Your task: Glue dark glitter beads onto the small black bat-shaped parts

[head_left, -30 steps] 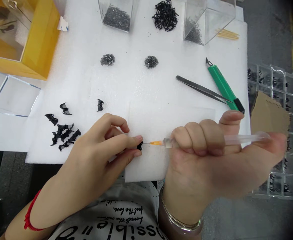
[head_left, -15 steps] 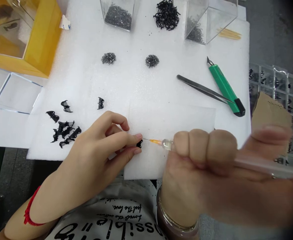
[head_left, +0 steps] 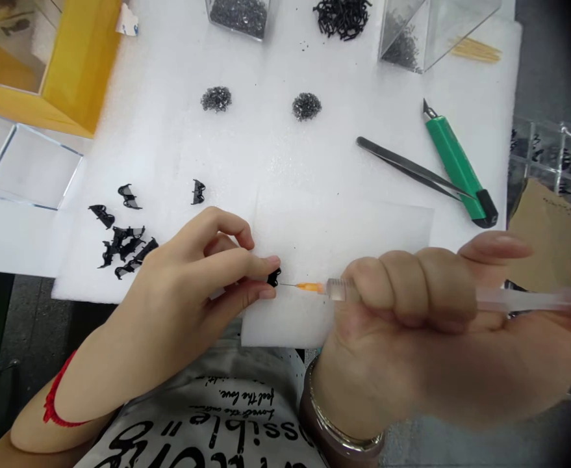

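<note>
Between the thumb and index fingertips of my left hand (head_left: 202, 273) is a small black part (head_left: 274, 277), mostly hidden by the fingers. My right hand (head_left: 412, 312) is wrapped round a clear syringe (head_left: 336, 289) with an orange needle hub (head_left: 309, 286). The thin needle points left, its tip close beside the black part; whether they touch I cannot tell. Both hands are over a white foam sheet (head_left: 285, 325). A single black piece (head_left: 198, 192) lies above my left hand, and a cluster of similar black pieces (head_left: 124, 247) lies to its left.
Black tweezers (head_left: 406, 164) rest against a green knife (head_left: 458, 166), blade out. Two small piles of dark bits (head_left: 215, 99) lie farther back, near clear boxes (head_left: 239, 18), black strips (head_left: 343, 18) and wooden sticks (head_left: 477, 49). A yellow box (head_left: 78, 71) stands at left, a compartment tray (head_left: 548, 146) at right.
The needle tip has dropped lower and lies beside the black part rather than above it. The right hand has moved slightly right. The table items have shifted in view, mostly upward.
</note>
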`<action>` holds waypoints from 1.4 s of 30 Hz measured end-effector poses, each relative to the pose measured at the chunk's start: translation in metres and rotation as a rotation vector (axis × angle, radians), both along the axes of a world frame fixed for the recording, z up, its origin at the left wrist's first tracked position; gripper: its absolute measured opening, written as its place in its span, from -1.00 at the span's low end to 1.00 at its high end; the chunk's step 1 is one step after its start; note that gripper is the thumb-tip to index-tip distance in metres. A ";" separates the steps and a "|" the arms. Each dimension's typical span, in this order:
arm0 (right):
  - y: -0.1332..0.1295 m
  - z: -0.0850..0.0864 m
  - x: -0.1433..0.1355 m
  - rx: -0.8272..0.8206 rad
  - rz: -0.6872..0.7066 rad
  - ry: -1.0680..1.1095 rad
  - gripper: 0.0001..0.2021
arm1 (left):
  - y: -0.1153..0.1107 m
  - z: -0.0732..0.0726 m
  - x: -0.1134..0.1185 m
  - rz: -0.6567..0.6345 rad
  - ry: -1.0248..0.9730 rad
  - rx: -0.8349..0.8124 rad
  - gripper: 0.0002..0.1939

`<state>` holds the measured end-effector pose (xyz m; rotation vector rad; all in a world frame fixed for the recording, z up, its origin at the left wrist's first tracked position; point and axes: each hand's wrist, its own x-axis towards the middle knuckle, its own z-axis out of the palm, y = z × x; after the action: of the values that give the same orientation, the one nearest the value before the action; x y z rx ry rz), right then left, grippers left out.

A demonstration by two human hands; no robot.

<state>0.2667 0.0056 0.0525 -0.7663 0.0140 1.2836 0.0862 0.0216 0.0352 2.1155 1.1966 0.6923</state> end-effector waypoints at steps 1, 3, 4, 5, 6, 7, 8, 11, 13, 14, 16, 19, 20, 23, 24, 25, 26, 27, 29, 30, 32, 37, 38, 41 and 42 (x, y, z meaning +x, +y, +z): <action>0.001 -0.002 0.000 0.030 0.002 -0.034 -0.27 | 0.000 0.001 0.000 -0.002 0.001 0.006 -0.92; 0.002 -0.004 0.000 0.078 0.024 -0.101 -0.24 | 0.000 0.002 0.000 0.000 0.010 -0.001 -0.92; 0.003 -0.004 0.000 0.094 0.031 -0.119 -0.24 | 0.000 0.002 0.000 0.006 0.018 -0.013 -0.92; 0.004 -0.004 0.000 0.089 0.037 -0.129 -0.23 | 0.000 0.002 0.000 0.012 0.021 -0.020 -0.93; 0.005 -0.004 0.000 0.075 0.029 -0.135 -0.24 | 0.000 0.003 0.000 0.017 0.024 -0.025 -0.93; 0.006 -0.004 0.000 0.057 0.023 -0.144 -0.24 | -0.001 0.003 0.000 0.022 0.028 -0.029 -0.94; 0.007 -0.003 0.000 0.042 0.018 -0.152 -0.26 | -0.001 0.003 0.000 0.024 0.032 -0.029 -0.94; 0.007 -0.002 0.001 0.006 0.045 -0.176 -0.26 | -0.002 0.003 0.000 0.024 0.049 -0.028 -0.93; 0.007 -0.001 0.002 0.001 0.052 -0.185 -0.26 | -0.002 0.003 0.000 0.023 0.059 -0.026 -0.91; 0.006 -0.001 0.002 -0.001 0.048 -0.190 -0.26 | -0.003 0.003 0.000 0.024 0.062 -0.024 -0.90; 0.006 -0.001 0.003 -0.005 0.045 -0.199 -0.26 | -0.002 0.003 0.001 0.026 0.058 -0.020 -0.91; 0.007 -0.001 0.001 0.016 0.060 -0.200 -0.26 | -0.002 0.003 0.001 0.031 0.052 -0.017 -0.94; 0.008 -0.001 0.001 0.026 0.064 -0.197 -0.26 | -0.002 0.003 0.001 0.032 0.052 -0.014 -0.94; 0.010 -0.001 -0.002 0.050 0.063 -0.175 -0.26 | -0.002 0.003 0.001 0.032 0.049 -0.007 -0.94; 0.010 -0.001 -0.002 0.060 0.053 -0.166 -0.28 | -0.001 0.003 0.001 0.032 0.049 -0.007 -0.95; 0.010 -0.001 -0.002 0.073 0.050 -0.159 -0.29 | -0.001 0.003 0.001 0.032 0.050 -0.007 -0.95; 0.009 -0.001 -0.002 0.081 0.058 -0.157 -0.28 | -0.001 0.003 0.001 0.032 0.051 -0.006 -0.95; 0.008 -0.002 -0.001 0.084 0.073 -0.158 -0.27 | -0.001 0.003 0.001 0.032 0.053 -0.004 -0.95; 0.007 -0.003 0.001 0.085 0.105 -0.166 -0.23 | -0.001 0.003 0.001 0.035 0.052 0.002 -0.94; 0.006 -0.004 0.002 0.089 0.112 -0.169 -0.23 | -0.002 0.003 0.001 0.035 0.053 0.002 -0.94; 0.005 -0.005 0.004 0.095 0.104 -0.174 -0.26 | -0.002 0.003 0.001 0.035 0.056 0.003 -0.93; 0.007 -0.002 0.002 0.068 0.082 -0.181 -0.25 | -0.001 0.004 0.001 0.023 0.064 0.010 -0.96; 0.008 -0.001 0.001 0.058 0.082 -0.193 -0.23 | -0.001 0.003 0.001 0.020 0.059 0.017 -0.97; 0.012 0.001 -0.001 -0.017 0.084 -0.244 -0.21 | -0.001 0.001 0.001 0.000 0.045 0.034 -0.93; 0.014 0.001 -0.001 -0.038 0.065 -0.252 -0.25 | -0.001 0.000 0.001 -0.012 0.034 0.047 -0.90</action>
<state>0.2659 0.0192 0.0535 -0.9640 -0.1916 1.2431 0.0875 0.0204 0.0355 2.1790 1.1959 0.6880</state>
